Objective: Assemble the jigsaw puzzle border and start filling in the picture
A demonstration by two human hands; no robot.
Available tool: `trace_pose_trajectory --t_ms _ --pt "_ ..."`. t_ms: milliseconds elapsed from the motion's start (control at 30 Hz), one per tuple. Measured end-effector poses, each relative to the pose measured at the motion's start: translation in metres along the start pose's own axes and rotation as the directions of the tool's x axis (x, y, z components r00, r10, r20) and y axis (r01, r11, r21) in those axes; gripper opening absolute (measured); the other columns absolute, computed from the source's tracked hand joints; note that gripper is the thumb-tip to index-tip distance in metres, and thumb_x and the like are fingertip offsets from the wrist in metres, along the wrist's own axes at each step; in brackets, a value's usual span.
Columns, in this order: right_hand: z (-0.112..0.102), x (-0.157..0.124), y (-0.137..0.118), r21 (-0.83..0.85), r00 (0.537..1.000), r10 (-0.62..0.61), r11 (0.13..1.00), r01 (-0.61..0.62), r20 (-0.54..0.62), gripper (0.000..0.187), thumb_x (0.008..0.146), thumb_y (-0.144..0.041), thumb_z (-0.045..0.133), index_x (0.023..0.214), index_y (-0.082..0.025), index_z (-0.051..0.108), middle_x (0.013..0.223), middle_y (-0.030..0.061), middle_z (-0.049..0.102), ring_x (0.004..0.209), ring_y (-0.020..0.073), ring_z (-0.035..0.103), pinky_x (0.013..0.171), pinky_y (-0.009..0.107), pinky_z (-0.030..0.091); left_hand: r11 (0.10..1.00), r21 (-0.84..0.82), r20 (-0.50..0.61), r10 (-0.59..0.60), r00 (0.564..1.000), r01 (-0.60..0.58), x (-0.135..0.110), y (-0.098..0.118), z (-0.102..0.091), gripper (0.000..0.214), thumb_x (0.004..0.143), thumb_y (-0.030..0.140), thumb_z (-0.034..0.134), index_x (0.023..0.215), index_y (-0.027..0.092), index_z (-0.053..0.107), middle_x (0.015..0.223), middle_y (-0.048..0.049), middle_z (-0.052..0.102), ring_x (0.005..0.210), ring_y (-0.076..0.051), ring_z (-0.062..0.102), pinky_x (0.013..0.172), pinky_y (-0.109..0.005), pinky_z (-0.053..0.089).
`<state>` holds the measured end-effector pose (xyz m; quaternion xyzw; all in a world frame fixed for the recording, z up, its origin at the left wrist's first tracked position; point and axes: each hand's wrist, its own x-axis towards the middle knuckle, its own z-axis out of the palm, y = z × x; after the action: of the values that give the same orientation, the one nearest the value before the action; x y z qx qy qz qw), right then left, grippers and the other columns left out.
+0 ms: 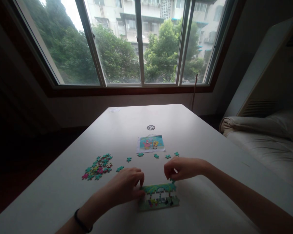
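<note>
A partly joined jigsaw puzzle point(158, 204) lies flat near me, with a green upper strip, a lower strip with coloured figures, and gaps between them. My left hand point(128, 183) is at its left edge, thumb and forefinger apart and touching or nearly touching the border. Above the puzzle's upper right corner, my right hand point(182, 168) pinches a teal puzzle piece point(172, 181) between thumb and fingers. Several loose teal pieces lie in an arc beyond my hands, among them one piece point(156, 156) in the middle and another point(120, 169) by my left hand.
A heap of mixed puzzle pieces point(99, 167) lies on the left of the white table point(197, 136). Beyond the loose pieces is a printed reference picture point(151, 143) with two cartoon figures. Farther back is a round hole or disc point(150, 127). A padded bed point(261, 133) stands right.
</note>
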<state>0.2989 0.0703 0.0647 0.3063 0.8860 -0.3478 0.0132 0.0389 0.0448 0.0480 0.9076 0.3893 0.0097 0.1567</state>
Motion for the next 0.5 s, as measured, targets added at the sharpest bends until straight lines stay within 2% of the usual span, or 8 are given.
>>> trace_pose_trajectory --t_ms 333,500 --pt "-0.002 0.002 0.009 0.013 0.995 0.044 0.999 -0.043 -0.092 0.014 0.073 -0.009 0.052 0.083 -0.014 0.061 0.075 0.0004 0.057 0.064 0.0088 0.048 0.056 0.017 0.036 0.997 0.027 -0.025 -0.067 0.997 0.068 0.003 -0.006 0.001 0.009 0.073 0.028 0.058 0.079 0.022 0.058 0.077 0.0014 0.059 0.065 -0.014 0.054 0.057 -0.022 0.033" --pt "-0.002 0.004 0.017 0.020 0.974 0.029 1.000 -0.025 -0.224 0.012 0.073 -0.011 0.051 0.080 -0.014 0.059 0.074 0.0001 0.057 0.063 0.0090 0.047 0.056 0.018 0.036 0.993 0.056 -0.094 -0.102 0.990 0.108 0.006 -0.014 0.006 0.009 0.076 0.028 0.055 0.080 0.021 0.058 0.074 0.0009 0.058 0.066 -0.015 0.054 0.057 -0.023 0.033"
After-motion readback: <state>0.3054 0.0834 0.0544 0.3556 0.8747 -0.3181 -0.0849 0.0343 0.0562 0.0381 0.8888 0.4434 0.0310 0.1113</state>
